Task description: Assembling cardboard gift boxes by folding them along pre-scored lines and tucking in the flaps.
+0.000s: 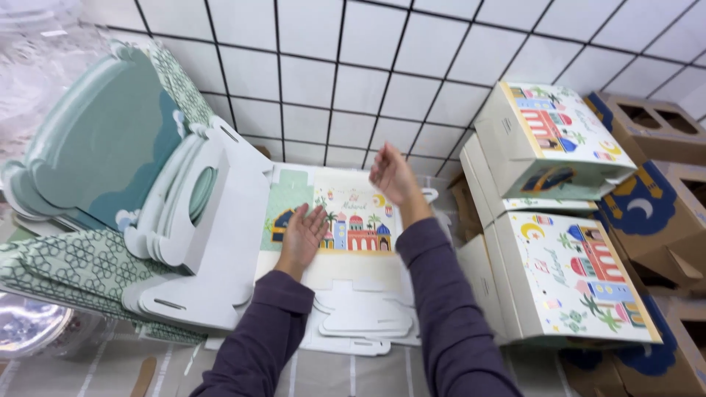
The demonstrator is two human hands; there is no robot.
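Note:
A flat, unfolded cardboard box blank point(353, 220) printed with colourful domed buildings, palms and a crescent lies in front of me on a stack of similar white blanks. My left hand point(301, 237) rests palm down on its left printed panel, fingers spread. My right hand point(393, 176) hovers open above the blank's far right edge, fingers together, holding nothing. Both arms wear dark purple sleeves.
A pile of white and teal die-cut blanks point(140, 213) leans at the left. Two assembled printed boxes point(566, 279) are stacked at the right, with brown and blue cardboard boxes point(662, 184) behind them. A white tiled wall point(353, 73) is at the back.

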